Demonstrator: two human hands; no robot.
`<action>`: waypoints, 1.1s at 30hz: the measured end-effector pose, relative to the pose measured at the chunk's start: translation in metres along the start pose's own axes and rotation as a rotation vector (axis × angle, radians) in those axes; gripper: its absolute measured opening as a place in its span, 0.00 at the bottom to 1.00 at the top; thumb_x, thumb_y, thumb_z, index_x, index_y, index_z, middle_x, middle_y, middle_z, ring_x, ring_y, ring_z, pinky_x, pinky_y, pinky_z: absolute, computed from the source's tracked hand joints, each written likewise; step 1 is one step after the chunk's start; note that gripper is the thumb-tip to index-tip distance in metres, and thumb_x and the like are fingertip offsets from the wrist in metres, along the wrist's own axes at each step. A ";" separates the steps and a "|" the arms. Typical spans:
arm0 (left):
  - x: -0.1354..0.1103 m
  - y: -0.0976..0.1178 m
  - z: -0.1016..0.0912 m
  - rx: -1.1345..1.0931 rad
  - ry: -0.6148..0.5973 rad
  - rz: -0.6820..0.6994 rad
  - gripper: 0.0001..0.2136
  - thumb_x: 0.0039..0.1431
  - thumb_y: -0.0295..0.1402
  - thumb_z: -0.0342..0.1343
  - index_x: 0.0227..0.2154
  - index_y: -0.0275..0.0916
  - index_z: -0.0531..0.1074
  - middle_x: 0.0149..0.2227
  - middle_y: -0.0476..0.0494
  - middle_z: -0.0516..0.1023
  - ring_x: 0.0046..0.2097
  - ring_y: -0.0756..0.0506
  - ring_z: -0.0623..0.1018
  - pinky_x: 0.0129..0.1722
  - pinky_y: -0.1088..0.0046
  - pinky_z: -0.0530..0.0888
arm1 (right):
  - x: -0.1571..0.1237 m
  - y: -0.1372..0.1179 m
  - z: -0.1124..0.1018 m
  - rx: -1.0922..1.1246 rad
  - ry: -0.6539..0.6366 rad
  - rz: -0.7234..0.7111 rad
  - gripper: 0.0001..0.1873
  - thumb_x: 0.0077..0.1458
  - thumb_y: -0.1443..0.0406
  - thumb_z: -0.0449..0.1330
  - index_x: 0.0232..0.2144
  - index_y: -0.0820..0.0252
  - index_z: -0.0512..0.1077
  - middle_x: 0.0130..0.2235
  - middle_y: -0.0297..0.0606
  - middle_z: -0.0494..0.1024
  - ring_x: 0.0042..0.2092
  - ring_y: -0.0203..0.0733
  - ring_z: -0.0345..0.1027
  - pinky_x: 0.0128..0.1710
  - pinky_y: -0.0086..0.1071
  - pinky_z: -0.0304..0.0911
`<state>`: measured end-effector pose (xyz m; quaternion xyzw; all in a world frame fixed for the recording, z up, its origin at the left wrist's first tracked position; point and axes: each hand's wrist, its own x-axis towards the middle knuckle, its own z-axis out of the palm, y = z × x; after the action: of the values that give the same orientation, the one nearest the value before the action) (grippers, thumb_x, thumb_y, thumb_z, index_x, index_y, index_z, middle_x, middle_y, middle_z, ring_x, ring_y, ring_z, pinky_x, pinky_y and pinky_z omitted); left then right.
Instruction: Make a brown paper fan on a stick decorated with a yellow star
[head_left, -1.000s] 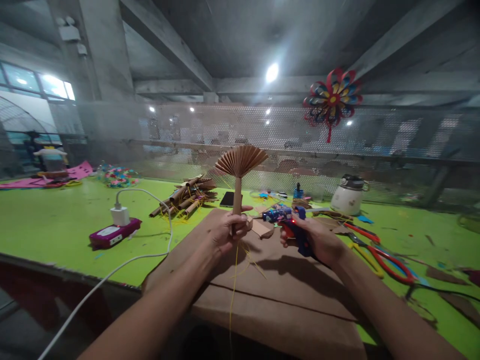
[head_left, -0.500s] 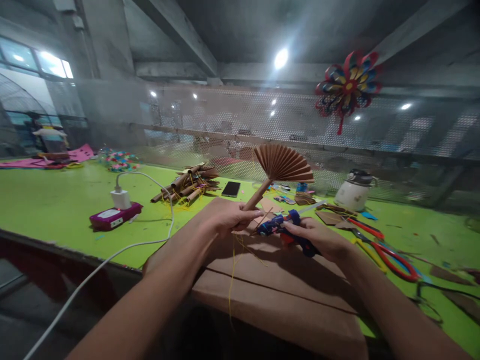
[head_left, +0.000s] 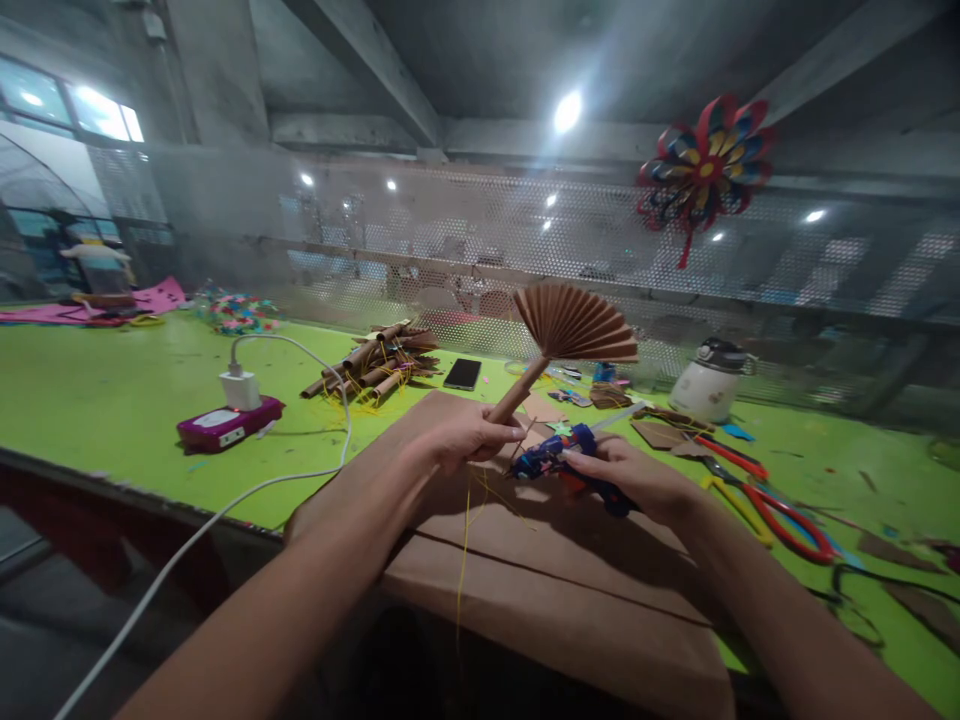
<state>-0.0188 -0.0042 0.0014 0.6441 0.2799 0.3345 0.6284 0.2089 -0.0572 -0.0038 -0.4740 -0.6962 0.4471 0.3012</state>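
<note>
My left hand is closed round the rolled handle of a brown pleated paper fan, which leans up and to the right. Thin yellow strands hang from under that hand. My right hand grips a blue glue gun lying nearly level, its nozzle pointing left at the base of the fan's handle. Both hands are over a brown cardboard sheet on the green table.
A pile of rolled brown paper tubes and a black phone lie behind. A purple power strip with a white plug and cable sits at the left. Red and yellow scissors and a white pot are at the right. A paper pinwheel hangs on the mesh.
The fan has tilted from upright to leaning right. The glue gun has swung down to nearly level, with its nozzle brought close to the handle.
</note>
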 end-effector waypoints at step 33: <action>-0.006 0.026 -0.007 -0.334 -0.003 0.043 0.13 0.59 0.38 0.46 0.34 0.32 0.67 0.20 0.52 0.59 0.20 0.54 0.60 0.16 0.81 0.55 | 0.006 0.008 -0.010 0.008 0.027 -0.105 0.27 0.51 0.46 0.56 0.25 0.67 0.75 0.27 0.42 0.77 0.29 0.38 0.69 0.32 0.30 0.63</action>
<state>-0.0297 -0.0058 0.0270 0.5370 0.2055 0.3886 0.7200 0.2184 -0.0473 -0.0071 -0.4416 -0.7143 0.4269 0.3355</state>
